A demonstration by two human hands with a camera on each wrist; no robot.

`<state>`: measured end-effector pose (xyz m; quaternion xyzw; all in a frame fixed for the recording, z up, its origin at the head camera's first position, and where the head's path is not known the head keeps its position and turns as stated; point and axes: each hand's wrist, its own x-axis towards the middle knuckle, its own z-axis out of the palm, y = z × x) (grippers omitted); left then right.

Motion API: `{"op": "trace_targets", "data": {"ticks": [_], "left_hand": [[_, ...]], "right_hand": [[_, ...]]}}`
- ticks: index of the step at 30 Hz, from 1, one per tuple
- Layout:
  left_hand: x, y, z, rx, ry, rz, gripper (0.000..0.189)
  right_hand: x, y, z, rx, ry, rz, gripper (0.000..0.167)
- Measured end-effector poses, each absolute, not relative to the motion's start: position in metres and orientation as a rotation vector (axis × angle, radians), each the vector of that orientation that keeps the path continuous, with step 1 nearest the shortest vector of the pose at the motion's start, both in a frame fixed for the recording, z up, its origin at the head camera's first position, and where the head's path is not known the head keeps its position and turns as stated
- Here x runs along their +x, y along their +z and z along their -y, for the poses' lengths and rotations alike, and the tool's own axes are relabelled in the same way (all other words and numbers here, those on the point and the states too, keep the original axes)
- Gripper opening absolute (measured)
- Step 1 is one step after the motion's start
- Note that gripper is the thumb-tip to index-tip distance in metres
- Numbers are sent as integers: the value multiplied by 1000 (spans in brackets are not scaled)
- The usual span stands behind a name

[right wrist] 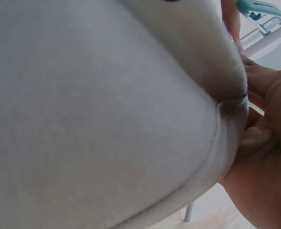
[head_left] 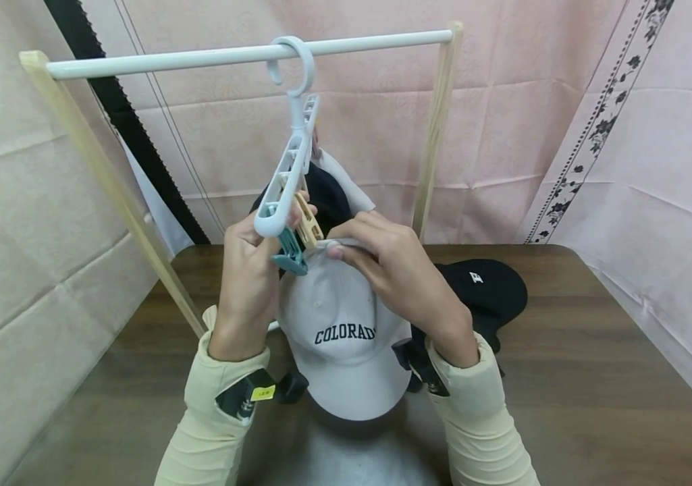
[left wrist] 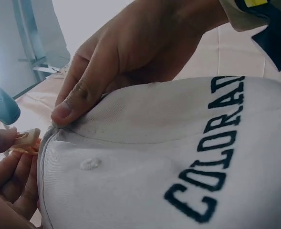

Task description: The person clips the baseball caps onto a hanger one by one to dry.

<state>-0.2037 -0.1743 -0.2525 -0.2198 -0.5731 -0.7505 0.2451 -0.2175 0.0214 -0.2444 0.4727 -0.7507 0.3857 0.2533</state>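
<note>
A white multi-clip hanger (head_left: 287,177) hangs by its hook from the rack's bar. My left hand (head_left: 247,290) is raised beneath its near end and pinches a beige clothespin (head_left: 310,226), seen in the left wrist view between thumb and fingers. A teal clothespin (head_left: 289,255) hangs just beside it. With thumb and fingers, my right hand (head_left: 391,266) grips the top edge of a white baseball cap (head_left: 352,378) bearing dark lettering, its brim pointing down. That edge (left wrist: 46,167) lies right at the beige clothespin. The right wrist view shows mostly the cap's pale fabric (right wrist: 97,124).
Behind the hanger hang a black cap (head_left: 329,196) and a white piece (head_left: 346,181). On the wooden table (head_left: 576,351) to the right lies another black cap (head_left: 491,293). The rack's wooden legs (head_left: 109,182) stand on both sides, below its white bar (head_left: 188,59).
</note>
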Motion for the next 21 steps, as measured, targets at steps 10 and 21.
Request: {"op": "trace_targets", "data": {"ticks": [10, 21], "left_hand": [[-207, -254, 175, -580, -2036, 1564, 17], [-207, -253, 174, -645, -2021, 1572, 15]], "right_hand": [[-219, -248, -12, 1127, 1135, 2013, 15], [-220, -250, -9, 1091, 1200, 1959, 18]]}}
